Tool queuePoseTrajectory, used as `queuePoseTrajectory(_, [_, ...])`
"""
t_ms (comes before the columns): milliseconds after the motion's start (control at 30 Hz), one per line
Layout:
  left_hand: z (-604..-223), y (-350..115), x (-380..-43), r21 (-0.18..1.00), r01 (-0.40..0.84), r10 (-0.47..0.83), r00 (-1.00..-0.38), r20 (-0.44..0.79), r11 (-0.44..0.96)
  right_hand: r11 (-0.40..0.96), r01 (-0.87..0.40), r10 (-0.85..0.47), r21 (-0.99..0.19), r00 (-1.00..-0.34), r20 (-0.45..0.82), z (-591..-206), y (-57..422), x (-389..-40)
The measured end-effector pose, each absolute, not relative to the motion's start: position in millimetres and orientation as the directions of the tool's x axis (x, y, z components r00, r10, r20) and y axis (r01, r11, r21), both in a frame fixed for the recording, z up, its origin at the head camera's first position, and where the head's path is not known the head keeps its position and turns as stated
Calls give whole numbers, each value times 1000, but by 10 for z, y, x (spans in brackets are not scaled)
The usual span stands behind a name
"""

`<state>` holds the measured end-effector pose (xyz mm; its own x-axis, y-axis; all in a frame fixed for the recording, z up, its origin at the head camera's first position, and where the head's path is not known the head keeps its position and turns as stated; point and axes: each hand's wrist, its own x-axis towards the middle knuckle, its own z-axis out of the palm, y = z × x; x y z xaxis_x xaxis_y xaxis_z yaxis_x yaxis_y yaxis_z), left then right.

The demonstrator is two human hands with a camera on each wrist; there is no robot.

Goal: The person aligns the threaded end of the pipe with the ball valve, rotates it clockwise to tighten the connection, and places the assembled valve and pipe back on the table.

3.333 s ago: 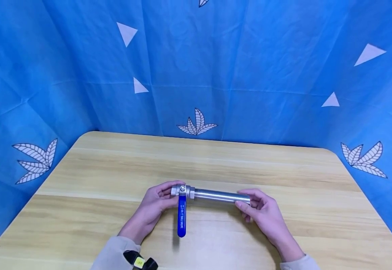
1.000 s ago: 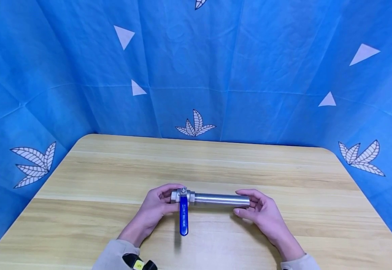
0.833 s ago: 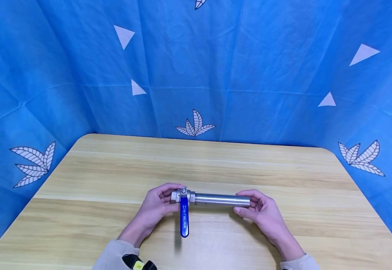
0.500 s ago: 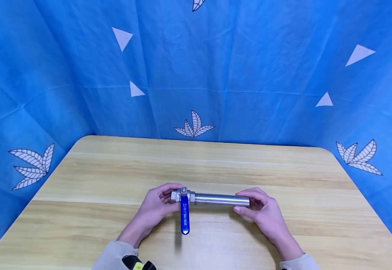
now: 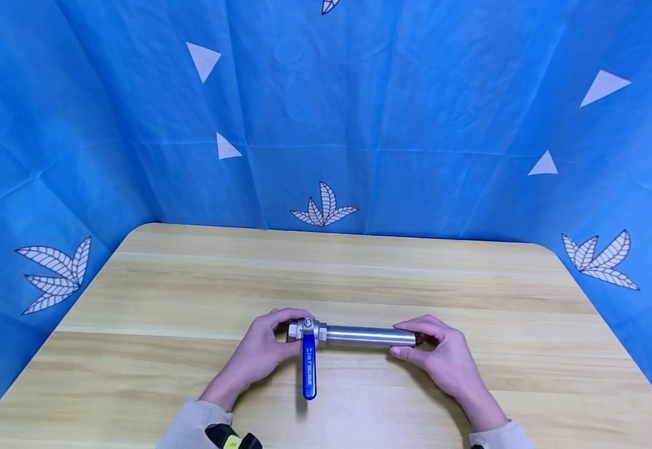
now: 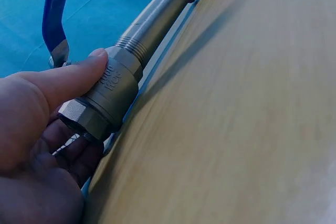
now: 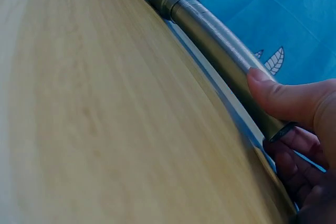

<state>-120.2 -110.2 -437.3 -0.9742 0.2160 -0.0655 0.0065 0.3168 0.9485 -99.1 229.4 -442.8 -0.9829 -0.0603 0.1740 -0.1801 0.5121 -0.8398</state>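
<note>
A steel ball valve [image 5: 319, 330] with a long blue lever handle [image 5: 309, 368] is joined to a straight metal pipe [image 5: 367, 335]. Some thread shows at the joint in the left wrist view. My left hand [image 5: 261, 349] grips the valve body, its thumb [image 6: 79, 80] lying along the side near the hex end. At the pipe's free end, my right hand [image 5: 443, 355] holds it between thumb [image 7: 278, 95] and fingers. Valve and pipe lie level across, held a little above the tabletop, and the lever points toward me. The fingers behind the valve are partly hidden.
A light wood table [image 5: 191, 280] with rounded far corners lies beneath. Blue cloth [image 5: 303, 112] with white triangles and leaf prints hangs round its back and sides. A black strap device [image 5: 230, 436] sits on the left sleeve.
The pipe has gone from slanting slightly down to the right to nearly level. My right fingers have shifted their hold on its end. Most recently, the valve has dipped slightly toward me.
</note>
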Motion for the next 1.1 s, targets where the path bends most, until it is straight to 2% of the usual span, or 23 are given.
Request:
queuePoseTrajectory(533, [-4322, -1071, -1180, 918, -33, 180, -977, -113, 394, 525, -190, -69, -830, -981, 180, -4429, 2263, -977])
queuePoseTrajectory(867, [-4343, -1084, -1187, 922, -33, 177, -978, -109, 385, 518, -17, 15, -855, -999, 29, -4353, 2237, -988])
queuePoseTrajectory(1100, [-4319, -1087, -1181, 927, -71, 170, -975, -142, 369, 534, -9, -10, -845, -1000, 4, -4335, 2231, -996])
